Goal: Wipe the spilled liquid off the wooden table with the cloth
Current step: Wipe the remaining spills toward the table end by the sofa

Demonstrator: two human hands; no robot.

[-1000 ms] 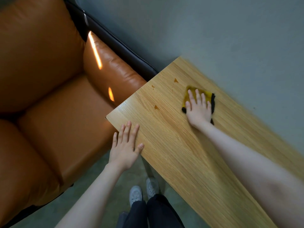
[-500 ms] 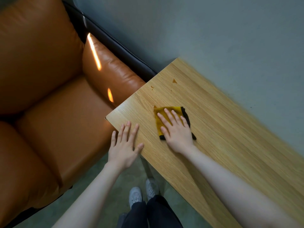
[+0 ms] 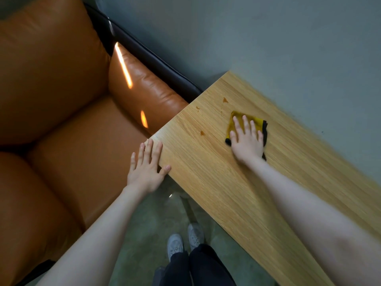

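The folded yellow cloth with black trim (image 3: 255, 121) is lying under your flat right hand (image 3: 247, 142); three amber liquid spots (image 3: 225, 100) are waiting beyond your fingertips and leftward, your flat left hand (image 3: 146, 170) bracing the light wooden table (image 3: 216, 182).

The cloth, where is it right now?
The yellow cloth lies flat on the wooden table, under the right hand, near the table's sofa-side end.

one wooden table (image 3: 237, 193), one cloth (image 3: 257, 121), three spill spots (image 3: 202, 132), two hands (image 3: 247, 141), two shoes (image 3: 175, 245)
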